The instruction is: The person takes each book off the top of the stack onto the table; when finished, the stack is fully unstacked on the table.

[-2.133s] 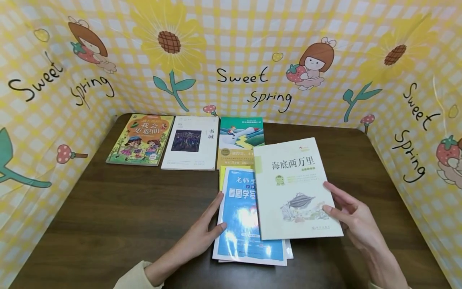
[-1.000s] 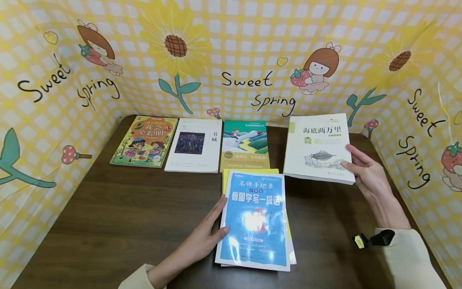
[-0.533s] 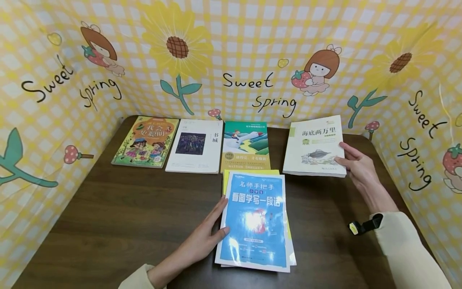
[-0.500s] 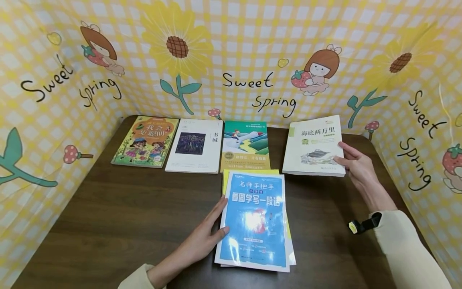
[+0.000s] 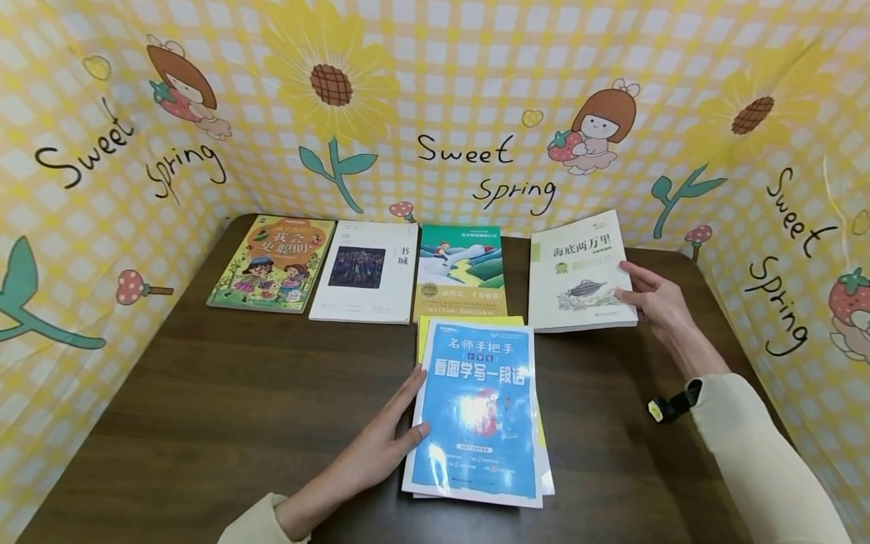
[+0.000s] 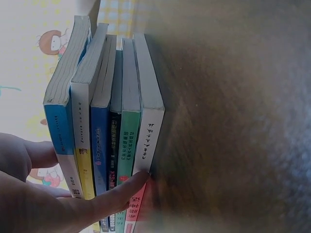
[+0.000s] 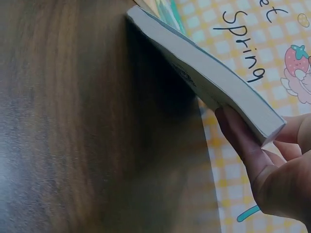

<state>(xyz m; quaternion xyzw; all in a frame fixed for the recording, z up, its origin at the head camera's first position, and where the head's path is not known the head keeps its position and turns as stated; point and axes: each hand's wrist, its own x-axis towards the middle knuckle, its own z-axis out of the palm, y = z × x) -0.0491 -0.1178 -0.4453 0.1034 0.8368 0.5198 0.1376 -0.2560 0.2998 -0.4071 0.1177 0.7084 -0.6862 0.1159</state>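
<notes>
My right hand grips the right edge of a white paperback with an airship-like drawing, thumb on the cover and fingers beneath. In the right wrist view this book tilts, its held side raised off the table. My left hand rests along the left side of a stack topped by a blue workbook. The left wrist view shows a nearly straight finger lying across the spines of several stacked books, down to a white-and-pink bottom one.
Along the back of the brown table lie an orange-green children's book, a white magazine-like book and a green-and-tan book, side by side. Yellow checked cloth walls the back and both sides.
The white paperback was lifted off the stack and carried back and right, beside the green-and-tan book; lately it shifted slightly left. My left hand has stayed at the stack.
</notes>
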